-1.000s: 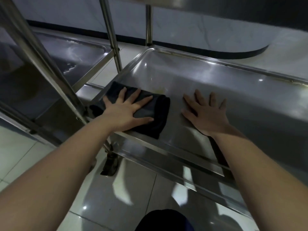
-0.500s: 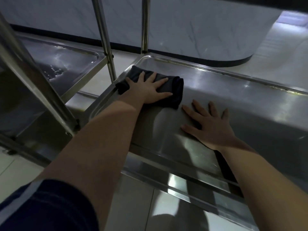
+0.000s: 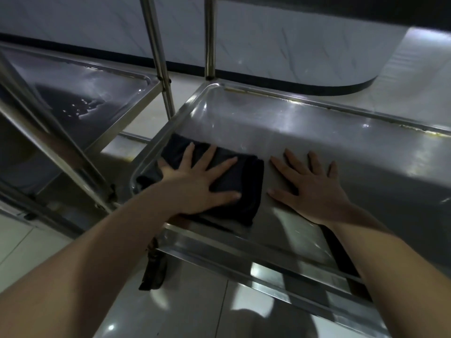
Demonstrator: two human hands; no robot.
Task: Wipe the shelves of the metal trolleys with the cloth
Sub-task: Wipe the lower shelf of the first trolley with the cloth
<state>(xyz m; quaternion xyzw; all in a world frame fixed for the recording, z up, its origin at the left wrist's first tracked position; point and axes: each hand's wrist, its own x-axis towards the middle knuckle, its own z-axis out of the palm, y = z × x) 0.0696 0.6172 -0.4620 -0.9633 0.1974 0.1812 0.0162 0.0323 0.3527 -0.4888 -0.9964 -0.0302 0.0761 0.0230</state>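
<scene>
One steel shelf, tiled floor

no readable text, labels or numbers anywhere

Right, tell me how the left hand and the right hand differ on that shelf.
The left hand presses on the dark cloth, while the right hand rests directly on bare metal of the shelf. The left hand sits by the shelf's left end; the right hand lies further toward its middle. Both are flat, palm down, fingers spread, on the same shelf.
</scene>
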